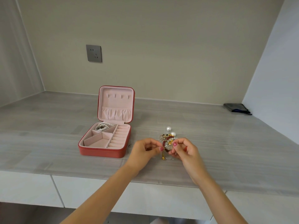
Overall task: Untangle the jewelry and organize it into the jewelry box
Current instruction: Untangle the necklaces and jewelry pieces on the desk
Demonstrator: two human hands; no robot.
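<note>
Your grey worktop carries everything here, with a grey wall socket on the wall behind it and a dark pouch lying far off at the right back corner. To your left stands the red jewelry box, its lid upright and open, pink lining showing; in the back left compartment lies a coil of pearl strands, while the other compartments and the ring rolls along the right side show only lining. Just right of the box, above the worktop, you hold the tangled jewelry: dark red beads, pale beads, gold pieces and two large pearls sticking up at the top, a gold drop hanging beneath. Your left hand pinches the tangle from the left, fingers curled in a tight grip. Your right hand pinches it from the right, likewise curled closed around it.
</note>
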